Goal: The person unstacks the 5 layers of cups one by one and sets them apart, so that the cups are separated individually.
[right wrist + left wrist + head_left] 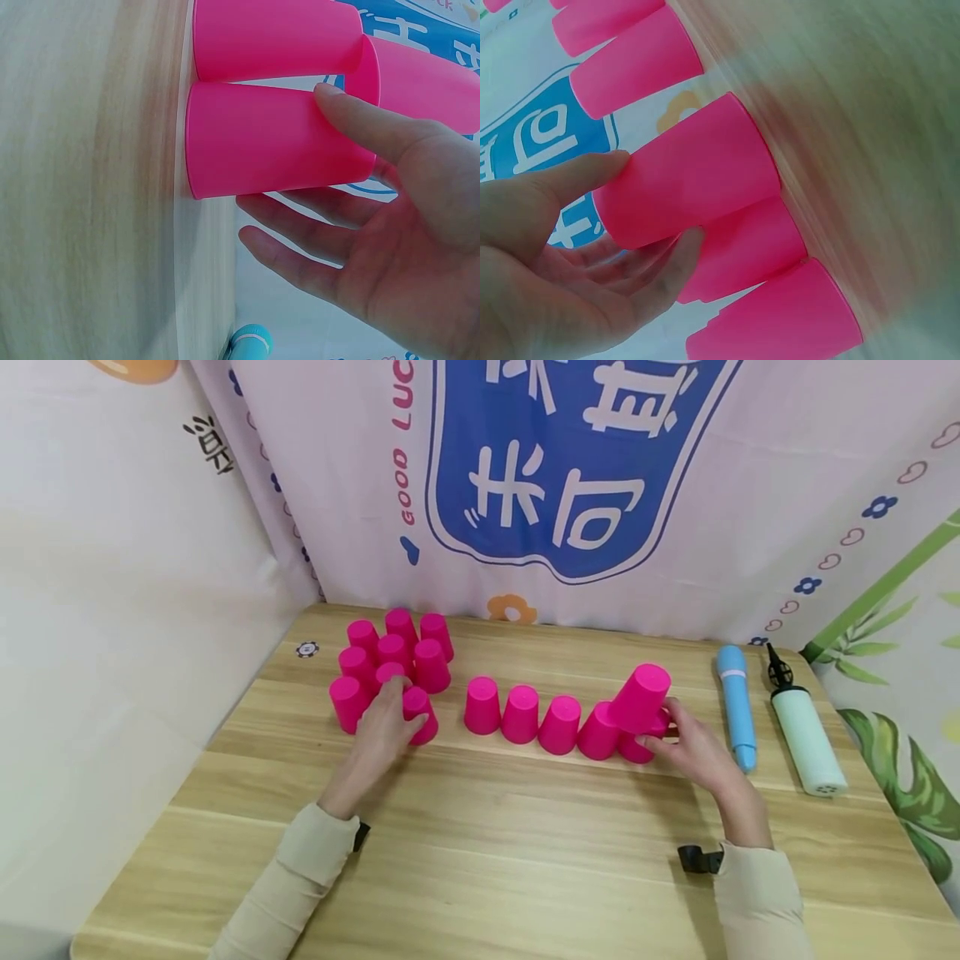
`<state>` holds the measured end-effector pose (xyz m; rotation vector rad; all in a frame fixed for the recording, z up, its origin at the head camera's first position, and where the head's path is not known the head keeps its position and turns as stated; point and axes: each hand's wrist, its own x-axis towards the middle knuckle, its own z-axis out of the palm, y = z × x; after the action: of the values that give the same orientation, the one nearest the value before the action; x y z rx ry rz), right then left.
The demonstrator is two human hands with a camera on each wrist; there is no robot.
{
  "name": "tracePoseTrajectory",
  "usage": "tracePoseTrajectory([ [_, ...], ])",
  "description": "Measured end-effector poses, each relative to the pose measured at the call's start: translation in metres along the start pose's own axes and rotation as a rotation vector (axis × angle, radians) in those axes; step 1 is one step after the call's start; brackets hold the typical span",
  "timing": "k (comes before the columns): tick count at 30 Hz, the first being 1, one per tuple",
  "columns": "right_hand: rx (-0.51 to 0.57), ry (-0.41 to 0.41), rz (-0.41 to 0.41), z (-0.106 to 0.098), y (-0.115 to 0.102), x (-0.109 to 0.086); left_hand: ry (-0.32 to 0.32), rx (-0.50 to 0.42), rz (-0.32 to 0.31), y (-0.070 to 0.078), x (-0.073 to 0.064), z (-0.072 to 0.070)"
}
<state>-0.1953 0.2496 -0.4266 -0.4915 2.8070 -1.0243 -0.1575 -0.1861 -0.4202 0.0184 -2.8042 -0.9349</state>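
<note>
Our left hand [381, 714] is pinching a pink cup [697, 165], our right hand [701, 750] another cup [262, 142] (third cup [641, 697] sitting above).

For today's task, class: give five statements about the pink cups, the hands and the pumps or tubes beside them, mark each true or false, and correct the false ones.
1. Five pink cups stand in a row. True.
2. The upper cup sits over the row's left end. False: it is over the right end.
3. The pale green hand pump lies right of the blue tube. True.
4. The left hand touches the blue tube. False: it touches a pink cup.
5. The right hand touches the row's rightmost cup. True.
</note>
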Motion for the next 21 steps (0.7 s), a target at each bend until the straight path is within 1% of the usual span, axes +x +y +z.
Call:
tracePoseTrajectory([
  [3, 0.003, 0.003, -0.001, 0.000, 0.001, -0.001, -0.022, 0.019, -0.011, 0.002, -0.001, -0.001],
  [5, 0.006, 0.002, -0.001, 0.000, 0.001, -0.001, -0.030, 0.053, -0.013, 0.005, -0.005, -0.005],
  [6, 0.008, 0.001, -0.002, 0.000, 0.002, 0.000, -0.026, 0.077, -0.003, 0.008, -0.007, -0.007],
  [8, 0.012, -0.006, -0.006, -0.001, 0.001, 0.001, 0.008, 0.112, 0.017, 0.018, -0.012, -0.016],
  [10, 0.016, -0.006, -0.013, -0.003, 0.000, 0.003, 0.064, 0.124, 0.073, 0.033, -0.017, -0.026],
  [11, 0.016, -0.004, -0.017, -0.003, 0.000, 0.004, 0.094, 0.118, 0.113, 0.043, -0.017, -0.030],
  [12, 0.016, 0.000, -0.020, -0.004, 0.000, 0.004, 0.123, 0.100, 0.167, 0.054, -0.017, -0.033],
  [14, 0.013, 0.006, -0.022, -0.005, 0.000, 0.004, 0.148, 0.057, 0.266, 0.076, -0.015, -0.035],
  [16, 0.010, 0.005, -0.016, -0.004, 0.000, 0.004, 0.128, 0.010, 0.356, 0.096, -0.012, -0.030],
  [17, 0.010, 0.002, -0.012, -0.004, 0.000, 0.003, 0.103, -0.011, 0.385, 0.106, -0.011, -0.026],
  [18, 0.011, -0.002, -0.009, -0.003, 0.000, 0.002, 0.076, -0.033, 0.413, 0.116, -0.009, -0.021],
  [20, 0.017, -0.009, -0.007, -0.001, 0.000, 0.001, 0.005, -0.095, 0.448, 0.134, -0.006, -0.007],
  [21, 0.020, -0.010, -0.008, 0.001, 0.001, 0.000, -0.038, -0.144, 0.461, 0.142, -0.004, 0.000],
])
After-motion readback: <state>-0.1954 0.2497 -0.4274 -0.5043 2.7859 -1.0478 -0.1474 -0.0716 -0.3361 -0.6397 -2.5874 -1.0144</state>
